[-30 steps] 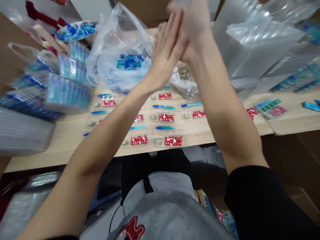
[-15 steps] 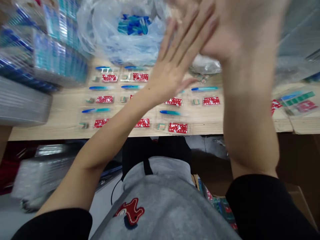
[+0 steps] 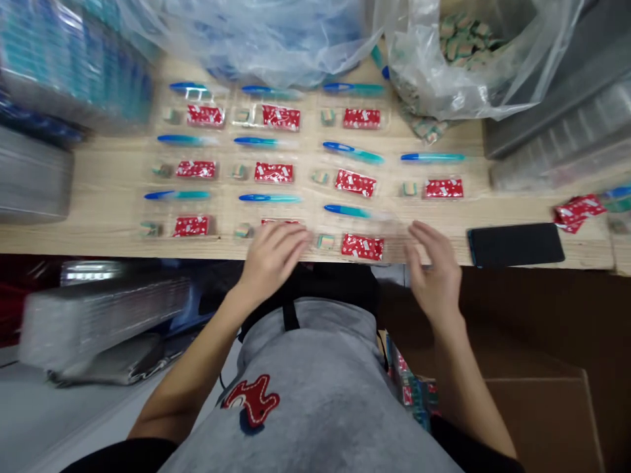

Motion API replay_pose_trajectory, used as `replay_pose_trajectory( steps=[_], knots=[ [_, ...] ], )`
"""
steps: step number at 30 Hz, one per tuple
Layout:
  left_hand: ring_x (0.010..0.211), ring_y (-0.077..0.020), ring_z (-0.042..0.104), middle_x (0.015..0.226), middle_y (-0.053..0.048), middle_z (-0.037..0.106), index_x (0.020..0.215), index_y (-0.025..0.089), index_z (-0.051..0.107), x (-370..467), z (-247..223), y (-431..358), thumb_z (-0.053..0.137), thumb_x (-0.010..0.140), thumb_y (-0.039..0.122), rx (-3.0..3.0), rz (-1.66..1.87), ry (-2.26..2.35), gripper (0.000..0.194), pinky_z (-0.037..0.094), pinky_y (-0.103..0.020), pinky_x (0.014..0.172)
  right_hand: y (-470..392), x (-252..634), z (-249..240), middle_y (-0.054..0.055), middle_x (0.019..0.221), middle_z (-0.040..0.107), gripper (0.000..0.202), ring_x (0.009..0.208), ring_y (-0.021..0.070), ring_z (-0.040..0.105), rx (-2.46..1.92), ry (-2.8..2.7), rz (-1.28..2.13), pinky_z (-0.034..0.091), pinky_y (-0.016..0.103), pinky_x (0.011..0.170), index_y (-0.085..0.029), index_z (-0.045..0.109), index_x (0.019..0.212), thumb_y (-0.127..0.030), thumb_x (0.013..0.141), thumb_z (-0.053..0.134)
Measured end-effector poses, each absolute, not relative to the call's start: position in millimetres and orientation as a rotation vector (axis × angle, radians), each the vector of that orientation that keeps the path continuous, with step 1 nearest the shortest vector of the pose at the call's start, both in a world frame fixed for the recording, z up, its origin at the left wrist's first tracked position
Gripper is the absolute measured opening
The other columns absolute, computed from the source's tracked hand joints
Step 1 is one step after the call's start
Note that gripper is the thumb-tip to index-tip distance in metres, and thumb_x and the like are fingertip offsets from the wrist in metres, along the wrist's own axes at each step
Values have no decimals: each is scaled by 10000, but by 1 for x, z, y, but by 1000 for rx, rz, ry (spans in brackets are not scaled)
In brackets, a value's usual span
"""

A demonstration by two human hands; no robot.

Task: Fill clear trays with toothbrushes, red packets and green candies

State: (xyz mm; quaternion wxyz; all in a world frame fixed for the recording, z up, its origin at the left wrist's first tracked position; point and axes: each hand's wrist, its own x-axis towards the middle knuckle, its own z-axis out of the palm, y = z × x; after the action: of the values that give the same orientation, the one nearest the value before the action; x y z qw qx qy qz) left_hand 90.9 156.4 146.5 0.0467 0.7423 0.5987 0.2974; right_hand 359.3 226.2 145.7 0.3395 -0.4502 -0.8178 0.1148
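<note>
Several clear plastic trays lie in rows, each with a blue-and-teal pen, a small striped block and a red patterned packet. My left hand (image 3: 277,257) is over the front tray in the second column, partly covering its red packet (image 3: 280,222); its fingers are loosely stretched. Just right of it sits another front tray with a pen (image 3: 348,211), a striped block (image 3: 325,242) and a red packet (image 3: 362,247). Beside that tray's right side is my right hand (image 3: 436,270), thumb and fingers apart. Nothing shows in either hand; whether they touch the trays I cannot tell.
A black phone (image 3: 516,245) lies at the front edge, with loose red packets (image 3: 579,211) beyond it. At the back stand a bag of striped blocks (image 3: 428,82) and a bluish plastic bag (image 3: 276,46). Stacked filled trays (image 3: 73,72) rise at left, empty clear ones (image 3: 566,144) at right.
Both hands have come down from the back of the table to its front edge and moved apart. The view has shifted, and the phone now shows.
</note>
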Motion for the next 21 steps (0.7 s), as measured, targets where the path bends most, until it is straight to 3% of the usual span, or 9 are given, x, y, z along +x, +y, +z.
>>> replay_pose_trajectory(
  steps=[5, 14, 17, 19, 21],
  knots=[
    [1083, -248, 589, 1177, -92, 668, 1108, 193, 646, 109, 131, 160, 538, 917, 224, 2412, 676, 1686, 221, 505, -432, 945, 203, 347, 113, 82, 1240, 646, 334, 1215, 246, 555, -1043, -2373, 358, 371, 554, 1087, -236, 589, 1208, -365, 900, 571],
    [1142, -262, 584, 1209, -121, 644, 1173, 213, 608, 113, 132, 153, 556, 912, 300, 2151, 799, 1760, 281, 479, -469, 990, 211, 347, 118, 70, 1164, 676, 303, 1104, 234, 622, -1040, -2327, 424, 380, 561, 1080, -265, 602, 1199, -313, 904, 557],
    [1152, -206, 599, 1239, -114, 635, 1284, 201, 537, 148, 148, 164, 402, 979, 318, 1875, 978, 1761, 353, 503, -396, 987, 206, 339, 139, 86, 1301, 585, 418, 1226, 254, 547, -1137, -2083, 417, 376, 559, 1082, -293, 465, 1365, -330, 950, 426],
    [1127, -148, 621, 1230, -83, 650, 1332, 180, 511, 183, 163, 179, 217, 1012, 259, 1838, 818, 1780, 442, 523, -303, 958, 200, 334, 151, 105, 1419, 475, 508, 1329, 298, 444, -1112, -2013, 364, 336, 603, 1090, -294, 318, 1465, -408, 972, 276],
    [1141, -118, 616, 1227, -36, 655, 1340, 196, 523, 215, 182, 194, 181, 1013, 275, 1932, 518, 1821, 480, 516, -237, 953, 196, 336, 158, 105, 1503, 363, 588, 1393, 350, 337, -983, -2100, 216, 247, 677, 1100, -305, 195, 1512, -497, 956, 195]
  ],
)
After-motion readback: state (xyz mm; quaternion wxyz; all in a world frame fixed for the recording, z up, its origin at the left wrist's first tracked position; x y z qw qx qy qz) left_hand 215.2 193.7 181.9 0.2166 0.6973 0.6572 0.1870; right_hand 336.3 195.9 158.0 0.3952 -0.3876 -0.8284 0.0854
